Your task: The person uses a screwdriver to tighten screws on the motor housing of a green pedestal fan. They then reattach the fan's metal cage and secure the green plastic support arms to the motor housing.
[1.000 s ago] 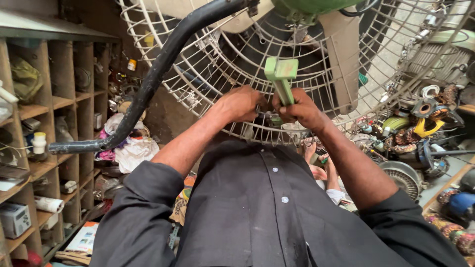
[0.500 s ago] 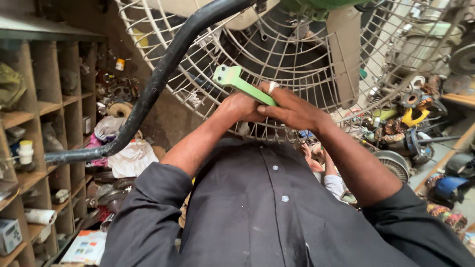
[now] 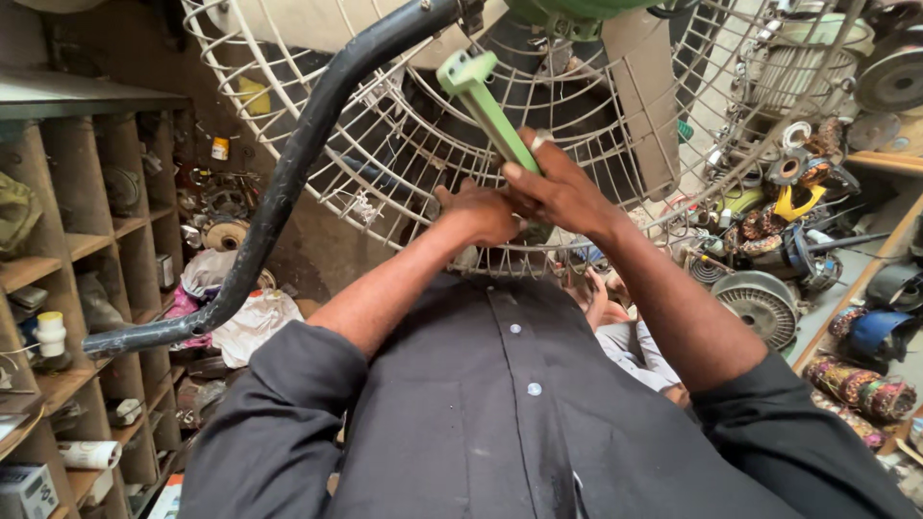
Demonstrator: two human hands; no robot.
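Against the wire fan guard [image 3: 404,183], both hands work a green bracket [image 3: 486,106].
Since a second ago the bracket has tipped leftward; right hand [image 3: 562,192] grips it, left hand [image 3: 481,211] pinches its base.

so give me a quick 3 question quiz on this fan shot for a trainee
1. True or false: the right hand grips the green wrench.
2. The black tube crosses in front of: A the fan grille, B the wooden shelves, C the grey blade.
3. Fill in: the left hand sits at the grille's ____ edge.

Key: 1 true. 2 A. 3 lower.
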